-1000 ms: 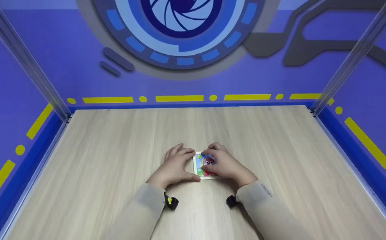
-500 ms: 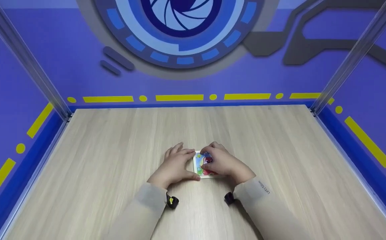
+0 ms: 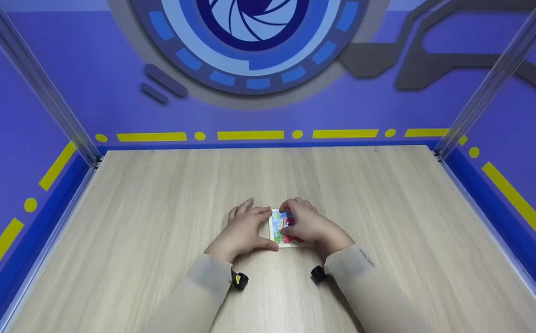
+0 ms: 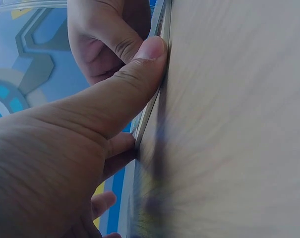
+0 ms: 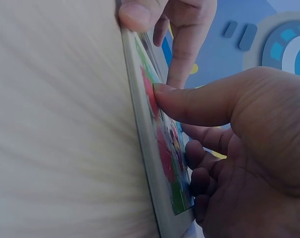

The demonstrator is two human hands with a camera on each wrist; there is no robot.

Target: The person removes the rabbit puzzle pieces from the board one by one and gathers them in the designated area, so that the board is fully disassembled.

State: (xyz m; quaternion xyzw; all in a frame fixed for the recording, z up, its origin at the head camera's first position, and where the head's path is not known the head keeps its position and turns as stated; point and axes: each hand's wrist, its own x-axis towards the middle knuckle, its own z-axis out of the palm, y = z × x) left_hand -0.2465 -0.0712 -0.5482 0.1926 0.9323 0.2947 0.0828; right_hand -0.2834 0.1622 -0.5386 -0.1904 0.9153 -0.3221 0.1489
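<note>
Stretched left hand (image 3: 241,235), gripping left end of picture board (image 3: 290,239). Bent right hand (image 3: 312,225) onto its face, fingers' hold unclear

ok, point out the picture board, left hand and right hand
picture board (image 5: 162,148): right wrist view, on its printed face
left hand (image 3: 243,231): head view, on the back of the hand
right hand (image 3: 315,226): head view, on the back of the hand
</note>
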